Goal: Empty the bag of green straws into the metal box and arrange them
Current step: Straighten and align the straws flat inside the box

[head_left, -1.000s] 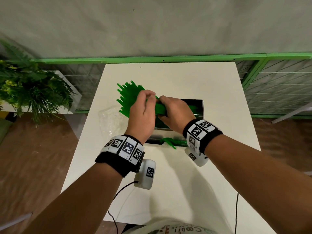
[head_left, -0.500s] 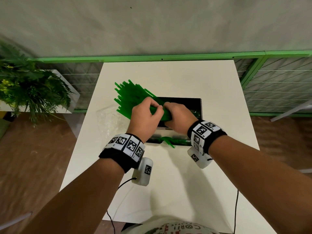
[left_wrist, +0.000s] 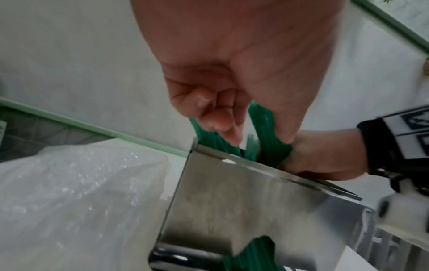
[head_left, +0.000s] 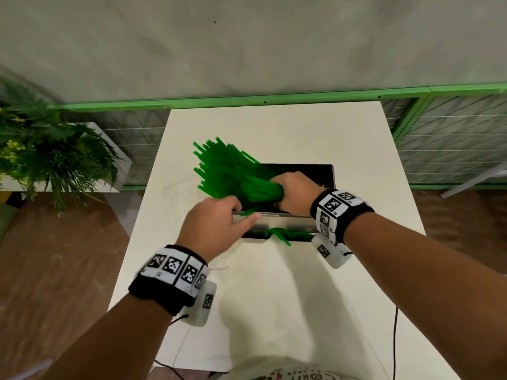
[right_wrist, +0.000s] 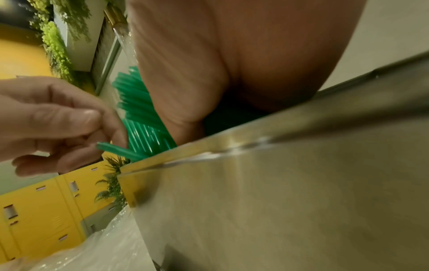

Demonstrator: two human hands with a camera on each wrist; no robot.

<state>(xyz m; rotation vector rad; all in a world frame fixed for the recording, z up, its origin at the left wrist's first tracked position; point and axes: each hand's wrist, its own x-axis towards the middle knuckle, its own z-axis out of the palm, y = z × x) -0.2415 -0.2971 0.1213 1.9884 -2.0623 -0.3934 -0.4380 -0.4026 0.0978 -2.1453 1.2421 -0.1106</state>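
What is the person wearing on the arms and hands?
The left hand and right hand are bare, with no gloves and no sleeves. Each wrist has a black band carrying white square tiles with black coded markers. A white camera pod hangs under each wrist, with a thin black cable.

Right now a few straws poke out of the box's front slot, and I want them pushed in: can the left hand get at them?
Probably yes: the left hand hovers just above the protruding straws, with nothing between.

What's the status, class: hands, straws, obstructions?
Right hand grips straw bundle over metal box. Left hand pinches one stray straw. Empty bag beside box, clear.
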